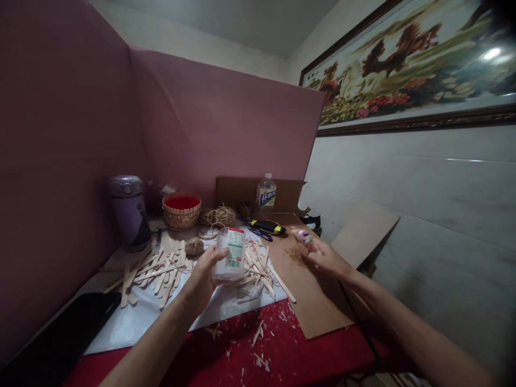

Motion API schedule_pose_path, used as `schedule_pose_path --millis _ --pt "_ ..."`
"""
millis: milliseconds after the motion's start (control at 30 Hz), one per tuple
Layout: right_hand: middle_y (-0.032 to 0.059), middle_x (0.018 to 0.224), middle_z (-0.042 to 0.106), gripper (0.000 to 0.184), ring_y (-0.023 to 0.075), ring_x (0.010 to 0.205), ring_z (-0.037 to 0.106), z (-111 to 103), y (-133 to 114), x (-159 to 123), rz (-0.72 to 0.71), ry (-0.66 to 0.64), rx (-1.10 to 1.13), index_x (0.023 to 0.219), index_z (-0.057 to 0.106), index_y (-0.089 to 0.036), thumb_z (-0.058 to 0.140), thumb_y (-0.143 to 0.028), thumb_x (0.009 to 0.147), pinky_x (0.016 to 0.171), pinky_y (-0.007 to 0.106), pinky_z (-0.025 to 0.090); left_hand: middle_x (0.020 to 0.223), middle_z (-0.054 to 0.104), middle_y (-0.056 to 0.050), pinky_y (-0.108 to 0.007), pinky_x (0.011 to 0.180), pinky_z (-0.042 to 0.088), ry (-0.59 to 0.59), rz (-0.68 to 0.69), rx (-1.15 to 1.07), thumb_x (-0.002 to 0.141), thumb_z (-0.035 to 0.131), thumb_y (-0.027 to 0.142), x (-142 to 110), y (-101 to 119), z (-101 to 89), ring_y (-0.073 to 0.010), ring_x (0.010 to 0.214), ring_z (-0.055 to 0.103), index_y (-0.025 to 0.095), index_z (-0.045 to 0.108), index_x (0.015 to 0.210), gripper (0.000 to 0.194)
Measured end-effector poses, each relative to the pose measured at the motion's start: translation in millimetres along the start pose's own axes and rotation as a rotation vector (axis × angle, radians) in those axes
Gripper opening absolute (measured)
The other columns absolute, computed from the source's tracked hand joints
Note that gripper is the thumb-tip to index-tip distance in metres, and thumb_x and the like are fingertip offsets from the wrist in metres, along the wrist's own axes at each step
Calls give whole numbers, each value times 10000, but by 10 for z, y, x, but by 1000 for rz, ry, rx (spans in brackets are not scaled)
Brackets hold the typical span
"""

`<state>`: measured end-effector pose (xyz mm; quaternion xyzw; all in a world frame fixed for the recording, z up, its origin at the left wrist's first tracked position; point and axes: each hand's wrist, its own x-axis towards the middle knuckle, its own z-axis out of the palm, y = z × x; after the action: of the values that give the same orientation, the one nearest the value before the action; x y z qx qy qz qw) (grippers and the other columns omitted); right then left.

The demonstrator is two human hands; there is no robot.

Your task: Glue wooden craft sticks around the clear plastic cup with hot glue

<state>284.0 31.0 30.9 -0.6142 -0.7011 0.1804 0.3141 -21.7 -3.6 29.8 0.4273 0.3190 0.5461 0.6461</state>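
Note:
My left hand [207, 266] is closed around a clear plastic container [236, 252] with a printed green, white and red label, held up over the table. My right hand [316, 251] is above the brown cardboard sheet [318, 306], close to a shiny brownish patch [296, 253] on it. Its fingers are bent together around a small whitish thing with coloured spots [303, 235], too blurred to name. Wooden craft sticks [262, 269] lie loose behind and beside the container, and more sticks [161, 269] are heaped to the left.
Along the back stand a purple flask [129, 215], a stick-covered basket with red lining [181, 212], twine coils [220, 216] and a plastic bottle [266, 193]. A yellow-black utility knife [268, 227] lies on the cardboard. Wood scraps [260, 333] litter the red cloth [314, 355].

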Motion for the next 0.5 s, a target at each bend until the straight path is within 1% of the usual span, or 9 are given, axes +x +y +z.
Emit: schedule_pose_path --millis 67,100,133,167,233,300,400,500 --pt "-34 562 465 115 116 444 407 -78 -76 -41 73 -16 191 802 495 -196 483 -282 727 458 255 335 1150 615 -135 -400 742 555 3 1 3 762 656 370 -9 -7 4 -253 946 599 176 558 1181 473" --pt "-59 544 422 137 90 418 357 -107 -123 -82 116 -63 355 756 456 -206 547 -298 709 422 232 290 1164 611 -132 -397 752 554 5 -1 2 767 654 361 -14 -11 8 -252 961 596 182 553 1201 481" --pt "-77 548 390 200 68 420 319 -125 -175 -134 130 -112 535 741 434 -210 603 -313 712 411 210 258 1176 608 -131 -397 760 554 5 -5 -2 769 654 353 -18 -16 12 -251 974 595 187 548 1218 490" --pt "-87 548 369 240 54 423 285 -134 -230 -195 136 -169 674 743 434 -207 643 -323 719 403 194 220 1183 607 -132 -400 765 554 0 -11 -7 770 656 349 -21 -21 14 -253 981 596 189 546 1228 497" --pt "-98 555 333 244 38 427 230 -123 -345 -324 163 -293 867 794 486 -189 682 -324 740 396 179 149 1171 617 -138 -405 753 555 -22 -25 -15 770 660 361 -23 -30 17 -255 959 612 182 556 1221 497" --pt "-95 576 321 229 29 436 218 -89 -451 -437 136 -329 990 849 542 -162 700 -292 746 398 176 137 1134 638 -136 -393 711 556 -50 -35 -11 771 659 382 -20 -37 15 -251 905 637 178 571 1200 483" --pt "-82 597 353 266 26 437 226 -28 -571 -545 105 -390 1083 950 593 -137 703 -268 746 382 171 138 1090 658 -125 -363 650 549 -78 -55 -2 768 664 398 -20 -40 14 -244 837 664 186 579 1173 465" --pt "-83 579 371 257 24 416 229 31 -632 -585 116 -430 1121 910 596 -148 721 -275 725 361 165 144 1049 664 -115 -332 616 536 -82 -74 0 756 678 405 -31 -38 19 -234 808 666 183 577 1152 465"
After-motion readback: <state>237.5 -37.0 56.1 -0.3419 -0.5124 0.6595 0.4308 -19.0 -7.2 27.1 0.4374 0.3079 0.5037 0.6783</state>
